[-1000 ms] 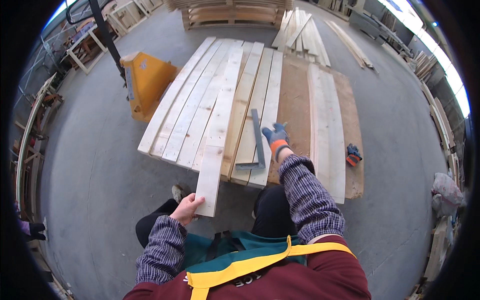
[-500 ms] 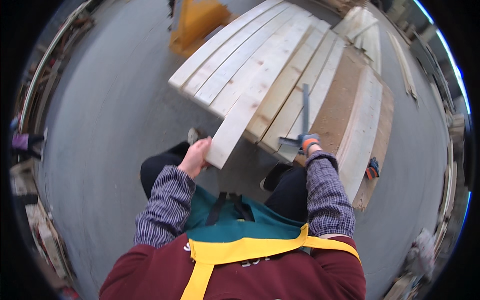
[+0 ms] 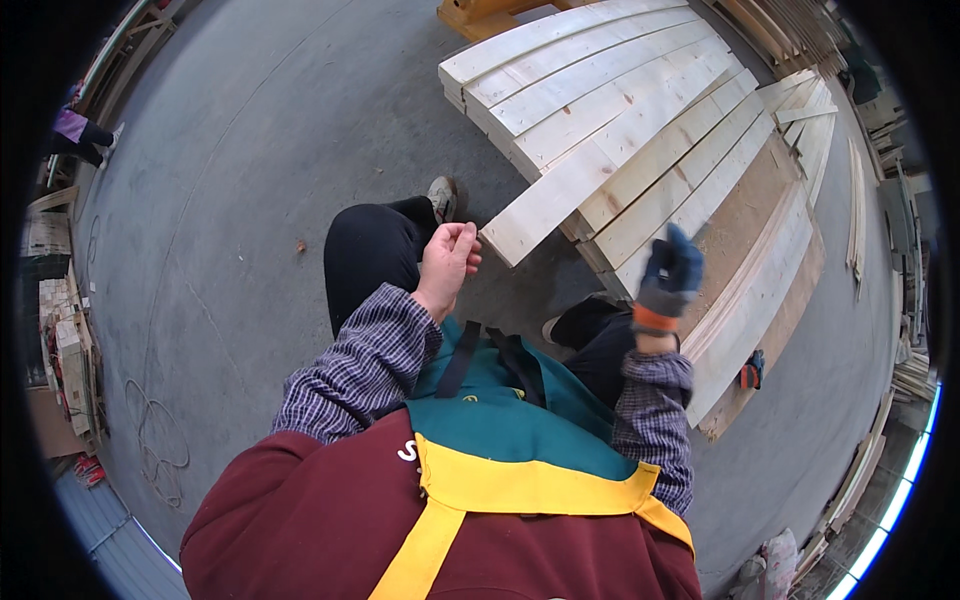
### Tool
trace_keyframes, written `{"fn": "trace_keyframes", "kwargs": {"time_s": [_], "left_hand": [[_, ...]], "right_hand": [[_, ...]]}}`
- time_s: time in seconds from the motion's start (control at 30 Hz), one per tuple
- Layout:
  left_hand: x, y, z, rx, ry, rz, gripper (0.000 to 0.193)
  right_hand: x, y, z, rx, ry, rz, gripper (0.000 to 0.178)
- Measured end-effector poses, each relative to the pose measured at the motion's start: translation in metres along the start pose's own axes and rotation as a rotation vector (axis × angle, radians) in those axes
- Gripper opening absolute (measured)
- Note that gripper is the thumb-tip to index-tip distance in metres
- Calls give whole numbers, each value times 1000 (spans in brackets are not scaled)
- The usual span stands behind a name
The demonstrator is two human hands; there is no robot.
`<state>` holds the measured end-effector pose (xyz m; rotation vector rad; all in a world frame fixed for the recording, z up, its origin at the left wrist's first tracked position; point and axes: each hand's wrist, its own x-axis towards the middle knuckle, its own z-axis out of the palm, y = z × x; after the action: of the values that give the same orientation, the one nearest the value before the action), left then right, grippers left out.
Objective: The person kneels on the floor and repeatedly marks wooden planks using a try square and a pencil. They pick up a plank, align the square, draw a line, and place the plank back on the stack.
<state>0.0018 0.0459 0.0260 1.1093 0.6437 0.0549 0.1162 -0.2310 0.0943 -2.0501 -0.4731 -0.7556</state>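
Several long pale planks lie side by side in a fanned stack. One plank's end juts out toward me past the others. Right beside that end is my left hand, bare, its fingers curled together with nothing visible in them; a slim gap seems to separate it from the wood. My right hand wears a dark blue glove with an orange band and hovers over the near ends of the right-hand planks. Motion smears its fingers, and no tool shows in it.
A loose glove lies on the separate boards at the right, over a brown sheet. A yellow stand is at the far edge. Wood piles line the left side, and a cord lies on the floor.
My left hand has come away from the plank's end it was holding. The square in my right hand is out of sight, and that hand has turned upward. The whole view has shifted.
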Motion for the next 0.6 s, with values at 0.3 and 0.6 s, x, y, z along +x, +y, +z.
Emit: {"fn": "trace_keyframes", "kwargs": {"time_s": [0.3, 0.6], "left_hand": [[9, 12, 8, -7, 3, -13, 29], [38, -2, 11, -25, 26, 31, 12]], "right_hand": [[-55, -61, 80, -368, -591, -445, 29], [-58, -61, 77, -310, -546, -385, 41]]}}
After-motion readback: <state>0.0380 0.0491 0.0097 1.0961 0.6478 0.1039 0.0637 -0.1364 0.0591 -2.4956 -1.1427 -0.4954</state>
